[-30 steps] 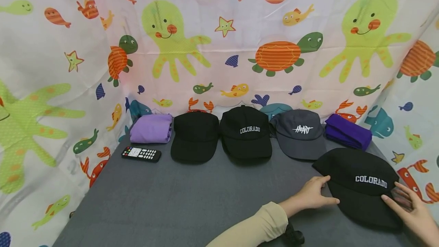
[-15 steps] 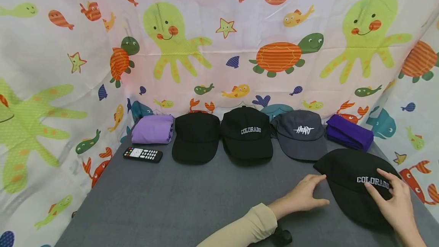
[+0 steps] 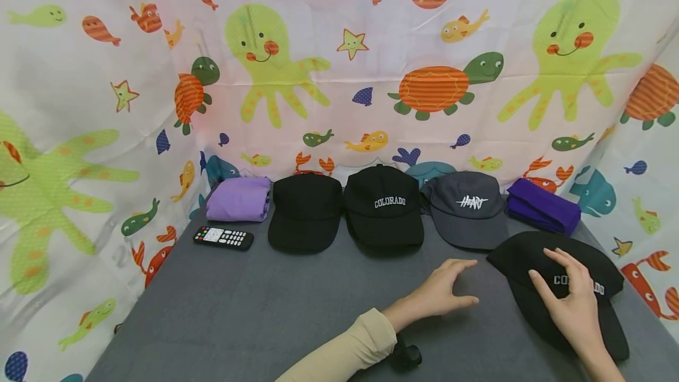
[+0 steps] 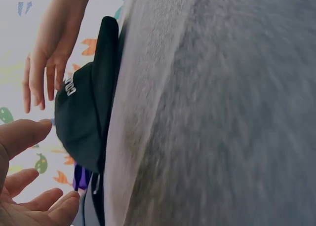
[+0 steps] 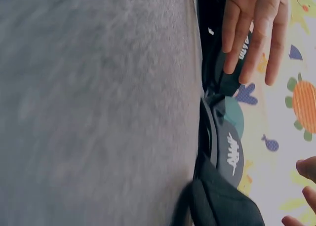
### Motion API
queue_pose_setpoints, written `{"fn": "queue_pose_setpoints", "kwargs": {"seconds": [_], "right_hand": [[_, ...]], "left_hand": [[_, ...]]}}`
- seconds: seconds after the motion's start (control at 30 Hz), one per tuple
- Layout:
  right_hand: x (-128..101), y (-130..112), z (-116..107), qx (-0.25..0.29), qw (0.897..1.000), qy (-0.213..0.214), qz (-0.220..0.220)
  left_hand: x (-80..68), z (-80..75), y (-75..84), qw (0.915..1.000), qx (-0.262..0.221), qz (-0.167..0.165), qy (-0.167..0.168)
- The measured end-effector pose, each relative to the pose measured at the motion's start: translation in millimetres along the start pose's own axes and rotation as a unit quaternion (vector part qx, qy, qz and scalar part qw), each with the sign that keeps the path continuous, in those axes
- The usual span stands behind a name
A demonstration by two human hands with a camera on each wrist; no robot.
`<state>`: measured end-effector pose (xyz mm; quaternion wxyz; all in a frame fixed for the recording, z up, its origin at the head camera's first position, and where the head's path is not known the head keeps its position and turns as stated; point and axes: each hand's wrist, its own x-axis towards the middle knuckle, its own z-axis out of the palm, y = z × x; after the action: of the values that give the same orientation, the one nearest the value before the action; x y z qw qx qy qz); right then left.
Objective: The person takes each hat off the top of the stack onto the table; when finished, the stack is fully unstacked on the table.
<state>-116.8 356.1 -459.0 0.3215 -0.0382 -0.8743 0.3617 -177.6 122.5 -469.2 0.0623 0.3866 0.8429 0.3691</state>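
At the right of the head view a black cap lettered COLORADO (image 3: 522, 259) lies on the table, its brim toward the near edge. My right hand (image 3: 573, 305) is in front of part of its lettering, fingers spread and gripping nothing; in the left wrist view this right hand (image 4: 54, 58) appears above the cap. My left hand (image 3: 436, 292) is held over the table to the left of that cap, apart from it, thumb and fingers extended with nothing between them. The right wrist view shows the left hand (image 5: 259, 33) with fingers straight.
Along the back stand a light purple folded cloth (image 3: 239, 199), a plain black cap (image 3: 306, 211), another black COLORADO cap (image 3: 382, 217), a dark grey cap (image 3: 467, 211) and a dark purple folded cloth (image 3: 543, 208). A remote control (image 3: 223, 238) lies at left. A printed curtain (image 3: 339, 93) surrounds the grey table (image 3: 265, 317).
Both hands have come off the near black cap and moved left. The left hand is now well apart from it, and the right hand has passed across its front lettering. The cap stays put.
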Motion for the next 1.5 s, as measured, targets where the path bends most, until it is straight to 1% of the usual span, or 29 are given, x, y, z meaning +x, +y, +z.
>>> {"fn": "queue_pose_setpoints", "kwargs": {"seconds": [0.13, 0.23, 0.43, 0.53, 0.63, 0.77, 0.83, 0.93, 1.1, 1.23, 1.27, 1.33, 1.47, 1.5], "right_hand": [[2.1, -1.5, 11.0, 0.006, 0.999, -0.02, -0.047], [4.3, -2.8, 18.5, 0.016, 0.997, -0.034, -0.073], [8.6, -9.6, 33.3, 0.036, 0.993, -0.057, -0.093], [9.6, -12.2, 40.7, 0.038, 0.992, -0.075, -0.093], [10.0, -12.9, 48.7, 0.04, 0.991, -0.098, -0.083], [11.8, -14.7, 59.4, 0.049, 0.987, -0.146, -0.047], [13.3, -17.0, 65.2, 0.053, 0.983, -0.172, -0.028], [15.9, -21.6, 74.6, 0.062, 0.978, -0.201, -0.014], [20.7, -29.0, 91.5, 0.079, 0.972, -0.221, -0.028], [23.7, -34.1, 104.4, 0.088, 0.968, -0.234, -0.04], [24.5, -40.3, 104.9, 0.093, 0.966, -0.238, -0.04], [25.6, -52.8, 106.0, 0.104, 0.963, -0.244, -0.043], [31.4, -59.0, 117.3, 0.114, 0.96, -0.253, -0.037], [33.2, -55.6, 122.4, 0.114, 0.96, -0.253, -0.038]], "left_hand": [[-6.2, -9.4, -7.6, 0.9999, -0.017, -0.003, 0.002], [-10.6, -16.0, -14.0, 0.9996, -0.025, -0.012, 0.002], [-19.4, -30.0, -29.0, 0.9992, -0.03, -0.023, 0.013], [-24.2, -37.0, -36.5, 0.9988, -0.036, -0.025, 0.019], [-28.6, -44.3, -42.8, 0.9983, -0.045, -0.028, 0.023], [-31.8, -52.6, -51.1, 0.9978, -0.045, -0.034, 0.035], [-32.4, -56.0, -55.3, 0.997, -0.054, -0.034, 0.043], [-33.1, -60.0, -60.6, 0.9955, -0.07, -0.03, 0.056], [-36.9, -66.8, -63.0, 0.9935, -0.089, -0.024, 0.067], [-40.7, -72.6, -66.0, 0.9917, -0.094, -0.03, 0.082], [-41.7, -74.0, -68.0, 0.9913, -0.094, -0.03, 0.088], [-43.5, -77.7, -72.3, 0.9912, -0.084, -0.03, 0.098], [-46.9, -87.1, -82.7, 0.9905, -0.068, -0.029, 0.116], [-47.6, -89.7, -85.2, 0.9902, -0.064, -0.031, 0.12]]}}
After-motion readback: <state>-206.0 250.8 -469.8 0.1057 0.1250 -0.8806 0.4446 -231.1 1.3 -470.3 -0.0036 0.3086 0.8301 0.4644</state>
